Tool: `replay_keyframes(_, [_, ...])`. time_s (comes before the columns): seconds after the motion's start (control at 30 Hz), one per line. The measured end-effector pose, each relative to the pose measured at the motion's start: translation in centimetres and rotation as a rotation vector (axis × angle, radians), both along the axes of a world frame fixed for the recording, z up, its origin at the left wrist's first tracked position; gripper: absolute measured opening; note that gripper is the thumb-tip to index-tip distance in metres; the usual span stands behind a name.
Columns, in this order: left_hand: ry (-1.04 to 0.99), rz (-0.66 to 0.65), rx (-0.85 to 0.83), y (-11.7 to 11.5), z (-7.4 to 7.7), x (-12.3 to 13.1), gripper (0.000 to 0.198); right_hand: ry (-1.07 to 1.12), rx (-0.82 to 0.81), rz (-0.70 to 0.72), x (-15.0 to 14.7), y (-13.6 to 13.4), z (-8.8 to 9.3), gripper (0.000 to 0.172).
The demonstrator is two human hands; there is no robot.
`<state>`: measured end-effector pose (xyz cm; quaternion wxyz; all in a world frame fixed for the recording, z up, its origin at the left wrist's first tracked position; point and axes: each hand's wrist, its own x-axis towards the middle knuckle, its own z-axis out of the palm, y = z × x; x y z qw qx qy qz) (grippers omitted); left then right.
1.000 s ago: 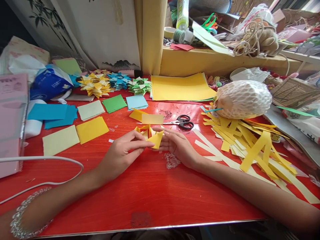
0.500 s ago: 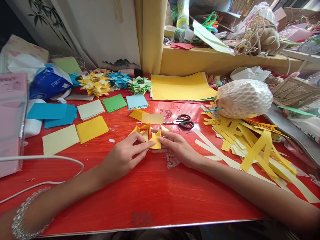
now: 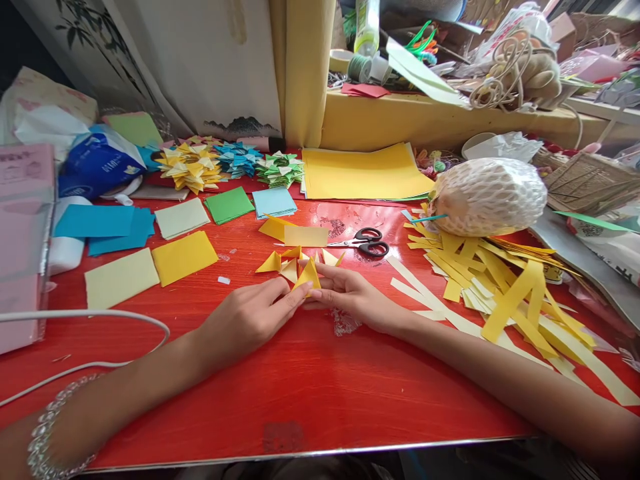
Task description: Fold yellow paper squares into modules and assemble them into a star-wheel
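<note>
My left hand point(image 3: 247, 319) and my right hand point(image 3: 353, 293) meet at the middle of the red table point(image 3: 300, 393). Both pinch a small folded yellow paper triangle point(image 3: 307, 275) between their fingertips, held upright. Just behind it lie several more folded yellow paper pieces point(image 3: 285, 263). A pale yellow paper rectangle point(image 3: 305, 237) and black-handled scissors point(image 3: 367, 243) lie a little farther back.
Coloured paper squares point(image 3: 184, 257) lie at left, finished paper stars point(image 3: 193, 167) at the back. A yellow sheet point(image 3: 363, 173) lies behind the scissors, and a netted round object point(image 3: 487, 197) sits on a heap of yellow strips point(image 3: 505, 293). A white cable point(image 3: 100, 319) curves at left.
The yellow piece has been folded narrower and now stands as an upright triangle between both sets of fingertips. The hands have drawn slightly toward me, away from the other folded pieces.
</note>
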<state>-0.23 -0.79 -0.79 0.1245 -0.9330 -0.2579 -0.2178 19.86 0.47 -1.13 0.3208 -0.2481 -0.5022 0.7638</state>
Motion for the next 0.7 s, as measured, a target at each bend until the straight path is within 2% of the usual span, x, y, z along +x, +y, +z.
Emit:
replay_keyframes(0.07, [-0.019,0.012,-0.043,0.0,0.0,0.1,0.03,-0.018,0.023,-0.005,0.0,0.0,-0.2,0.039])
replay_keyframes(0.17, [-0.123,0.056,-0.212,0.0,0.3,0.4,0.028,-0.05,0.047,-0.001,0.0,0.0,-0.3,0.034])
replay_keyframes(0.3, [-0.283,0.211,-0.46,-0.2,1.2,0.8,0.024,-0.112,0.063,0.075,0.1,-0.3,0.1,0.035])
replay_keyframes(0.37, [-0.347,0.277,-0.588,-0.2,1.5,1.0,0.028,-0.174,0.097,0.117,0.2,-0.6,0.4,0.036])
replay_keyframes(0.47, [-0.365,0.227,-0.663,-0.3,1.8,1.1,0.022,-0.245,0.166,0.168,0.2,-0.8,0.5,0.029])
replay_keyframes(0.57, [-0.365,0.173,-0.666,-0.2,1.8,1.0,0.01,-0.243,0.169,0.119,0.2,-0.8,0.2,0.018])
replay_keyframes(0.7, [-0.459,0.293,-0.753,-0.2,2.0,0.9,0.012,-0.218,0.1,-0.018,0.1,-0.5,0.0,0.02])
